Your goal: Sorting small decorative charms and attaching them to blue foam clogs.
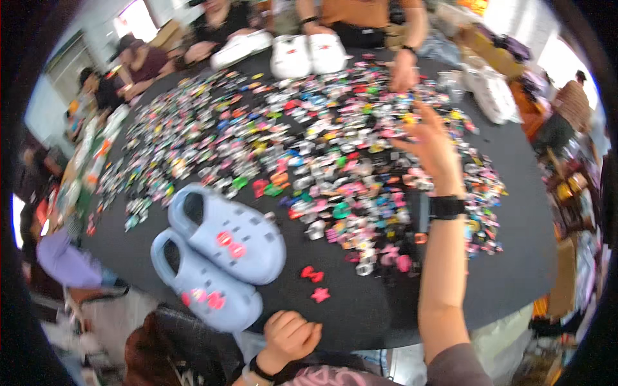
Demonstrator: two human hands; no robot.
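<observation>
My right arm stretches over a wide spread of small colourful shoe charms (347, 186). At its far end my right hand (428, 141) is open above the charms, fingers apart and a little blurred. Close to the table's near edge, my left hand (291, 338) is curled closed, and its palm side is hidden. Left of it lies a pair of light blue clogs, the upper clog (254, 235) overlapping the lower clog (222, 302). Both carry red and pink charms. Beyond my left hand, a red bow-shaped charm (312, 274) and a red star charm (320, 294) lie on the dark cloth.
White clogs (309, 56) stand along the table's far edge. Another person's hand (403, 71) reaches into the charms there. A white plastic-wrapped bundle (492, 93) lies at the far right. Other people sit at the far left; boxes and bags crowd the right side.
</observation>
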